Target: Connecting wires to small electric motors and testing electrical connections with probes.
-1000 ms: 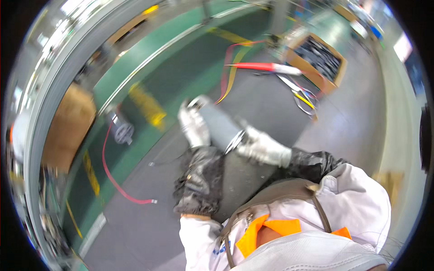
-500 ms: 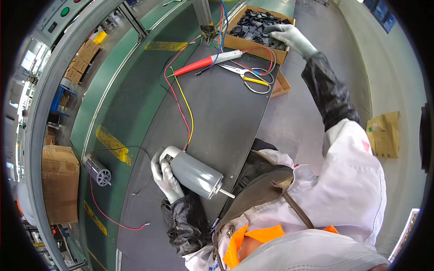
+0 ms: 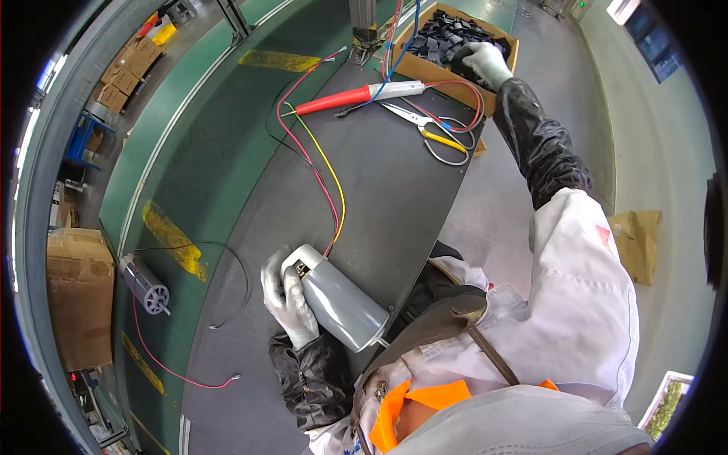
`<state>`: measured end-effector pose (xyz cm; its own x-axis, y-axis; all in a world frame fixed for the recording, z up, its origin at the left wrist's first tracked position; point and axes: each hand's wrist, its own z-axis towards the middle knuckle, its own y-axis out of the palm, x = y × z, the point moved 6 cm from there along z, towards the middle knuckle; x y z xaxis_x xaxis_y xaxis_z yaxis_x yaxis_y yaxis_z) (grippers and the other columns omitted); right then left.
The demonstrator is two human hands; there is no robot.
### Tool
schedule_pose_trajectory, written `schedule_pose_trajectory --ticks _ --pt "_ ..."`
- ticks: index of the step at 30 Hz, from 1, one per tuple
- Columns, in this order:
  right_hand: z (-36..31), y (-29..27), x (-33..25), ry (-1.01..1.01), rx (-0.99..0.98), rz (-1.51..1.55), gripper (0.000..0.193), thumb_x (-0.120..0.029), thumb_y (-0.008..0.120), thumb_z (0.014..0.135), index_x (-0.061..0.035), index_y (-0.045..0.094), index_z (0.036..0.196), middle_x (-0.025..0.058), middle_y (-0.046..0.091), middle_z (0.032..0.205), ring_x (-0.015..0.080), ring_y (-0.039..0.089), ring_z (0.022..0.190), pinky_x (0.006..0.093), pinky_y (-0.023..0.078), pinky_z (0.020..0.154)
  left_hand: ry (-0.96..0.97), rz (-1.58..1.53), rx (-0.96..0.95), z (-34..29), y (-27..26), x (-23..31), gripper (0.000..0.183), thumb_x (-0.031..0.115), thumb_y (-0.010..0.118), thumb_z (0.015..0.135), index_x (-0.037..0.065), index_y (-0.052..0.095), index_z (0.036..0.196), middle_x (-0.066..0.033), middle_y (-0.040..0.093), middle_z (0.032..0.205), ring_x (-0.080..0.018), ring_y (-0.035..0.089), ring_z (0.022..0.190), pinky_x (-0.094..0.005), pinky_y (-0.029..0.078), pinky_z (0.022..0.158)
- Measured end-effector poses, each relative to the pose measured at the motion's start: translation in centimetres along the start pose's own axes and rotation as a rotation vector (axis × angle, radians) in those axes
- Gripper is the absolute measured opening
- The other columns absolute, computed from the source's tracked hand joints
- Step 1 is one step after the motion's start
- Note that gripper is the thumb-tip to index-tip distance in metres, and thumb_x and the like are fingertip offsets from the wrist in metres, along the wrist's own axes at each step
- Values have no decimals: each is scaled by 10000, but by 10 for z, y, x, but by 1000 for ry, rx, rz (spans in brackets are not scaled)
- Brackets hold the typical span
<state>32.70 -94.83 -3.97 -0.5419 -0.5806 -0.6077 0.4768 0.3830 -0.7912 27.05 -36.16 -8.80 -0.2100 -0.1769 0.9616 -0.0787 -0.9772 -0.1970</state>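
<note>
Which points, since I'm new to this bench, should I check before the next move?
1. Left hand on the grey motor: ok, at its white end cap.
2. Right hand at the open box: ok, among the dark pieces.
3. A piece gripped: cannot tell, fingertips hidden.
4. Yellow wire clear of the red-and-white tool: not ok, its far end lies at the tool's tip.
5. Scissors apart from the motor: ok.

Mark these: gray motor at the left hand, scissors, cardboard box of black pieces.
Gray motor [image 3: 341,305]: head view, middle of its cylindrical body.
Scissors [image 3: 441,139]: head view, yellow part of the handle.
Cardboard box [image 3: 434,73]: head view, wall facing the scissors.
</note>
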Motion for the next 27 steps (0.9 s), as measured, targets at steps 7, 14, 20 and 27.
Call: schedule_pose_trajectory --ticks 7,14,20,27 --pt "-50 -27 -45 -227 -256 997 256 -39 652 960 55 681 1197 94 724 1095 119 679 859 249 559 779 -33 -23 28 0 -1 -1 368 190 553 995 -51 614 1266 -148 636 1214 -239 611 1104 -368 475 985" --pt "-202 78 -97 -142 -752 723 219 -110 684 957 -8 738 1142 27 720 1036 74 643 828 233 533 729 -19 57 0 3 0 0 368 174 539 1024 -48 607 1308 -142 648 1259 -219 603 1167 -351 442 1046" --pt "-215 118 -99 -398 -510 319 265 -92 616 965 -43 709 1208 68 743 1047 129 689 861 292 554 810 -36 17 0 1 0 -1 363 159 542 1019 -44 612 1312 -148 650 1263 -227 605 1183 -357 442 1053" --pt "-195 113 -84 -394 -435 401 268 -104 583 989 -102 711 1224 -2 702 896 38 559 663 224 475 599 -28 40 -13 3 0 2 377 177 543 1012 -41 615 1312 -155 648 1265 -229 610 1172 -356 455 1040"
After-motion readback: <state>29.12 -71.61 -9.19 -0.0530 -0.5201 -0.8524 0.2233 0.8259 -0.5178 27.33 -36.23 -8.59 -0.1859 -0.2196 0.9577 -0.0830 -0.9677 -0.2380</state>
